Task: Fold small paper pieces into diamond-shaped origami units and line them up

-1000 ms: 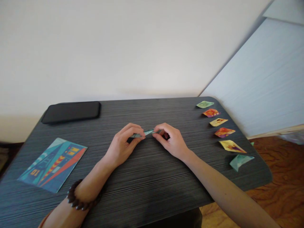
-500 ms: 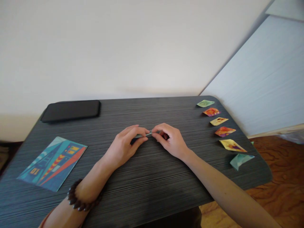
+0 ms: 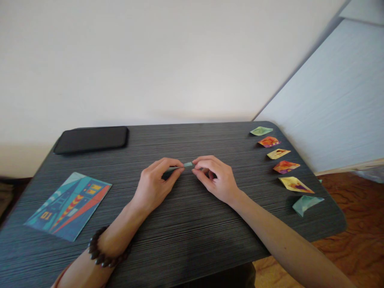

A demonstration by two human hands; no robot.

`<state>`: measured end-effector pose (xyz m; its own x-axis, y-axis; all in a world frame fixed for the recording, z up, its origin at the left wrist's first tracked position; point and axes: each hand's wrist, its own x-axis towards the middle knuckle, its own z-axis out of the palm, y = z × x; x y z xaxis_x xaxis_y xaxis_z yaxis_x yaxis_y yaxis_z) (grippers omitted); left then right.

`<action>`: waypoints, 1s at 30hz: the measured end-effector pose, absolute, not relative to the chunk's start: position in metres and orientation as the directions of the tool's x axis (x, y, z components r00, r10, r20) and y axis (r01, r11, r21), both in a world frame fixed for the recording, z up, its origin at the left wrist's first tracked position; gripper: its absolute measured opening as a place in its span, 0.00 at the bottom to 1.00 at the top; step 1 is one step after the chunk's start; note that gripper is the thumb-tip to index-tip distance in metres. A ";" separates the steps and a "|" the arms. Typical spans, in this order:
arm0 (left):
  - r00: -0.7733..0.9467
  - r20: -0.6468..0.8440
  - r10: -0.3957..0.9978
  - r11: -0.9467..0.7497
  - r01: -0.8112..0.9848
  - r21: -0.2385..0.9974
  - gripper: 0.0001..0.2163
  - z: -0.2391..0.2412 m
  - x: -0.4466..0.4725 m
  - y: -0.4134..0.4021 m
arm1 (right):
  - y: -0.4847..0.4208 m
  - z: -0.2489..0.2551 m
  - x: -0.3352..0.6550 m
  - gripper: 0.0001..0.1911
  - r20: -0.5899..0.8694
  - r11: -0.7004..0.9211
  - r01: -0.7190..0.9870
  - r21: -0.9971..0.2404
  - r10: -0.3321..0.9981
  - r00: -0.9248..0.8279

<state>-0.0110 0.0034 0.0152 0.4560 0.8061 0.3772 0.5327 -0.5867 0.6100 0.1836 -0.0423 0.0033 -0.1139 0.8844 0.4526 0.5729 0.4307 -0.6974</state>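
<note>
Teal folded paper (image 3: 188, 164) pinched between left hand (image 3: 156, 184) and right hand (image 3: 217, 178), each grip pressed together, wrists low.

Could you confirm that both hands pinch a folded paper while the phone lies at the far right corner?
No: the head view shows the phone at the far left corner. The left hand and right hand do pinch the paper.

Both hands are meeting at the middle of the dark table (image 3: 186, 240): the left hand (image 3: 154, 185) and right hand (image 3: 217, 179) are pinching a small teal folded paper (image 3: 188, 165) between fingertips. Six folded paper pieces (image 3: 283, 167) are lying in a row along the right edge, a black phone (image 3: 91, 139) and a printed card (image 3: 68, 205) sitting to the left.
</note>
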 end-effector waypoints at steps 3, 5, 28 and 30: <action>0.420 0.370 0.829 -0.558 0.567 0.606 0.04 0.015 -0.011 0.003 | -0.043 0.003 0.184 0.05 0.480 0.444 0.644 -0.623 0.867 -0.133; 0.427 0.361 0.829 -0.556 0.566 0.609 0.04 0.015 -0.011 0.002 | -0.043 0.002 0.184 0.06 0.499 0.446 0.674 -0.590 0.857 -0.131; 0.513 0.478 0.713 -0.697 0.452 0.556 0.03 0.011 -0.009 0.000 | -0.041 -0.007 0.184 0.08 0.586 0.478 0.701 -0.529 0.803 -0.106; 0.517 0.502 0.693 -0.718 0.438 0.541 0.03 0.012 -0.008 0.001 | -0.041 -0.007 0.184 0.08 0.582 0.483 0.698 -0.529 0.805 -0.115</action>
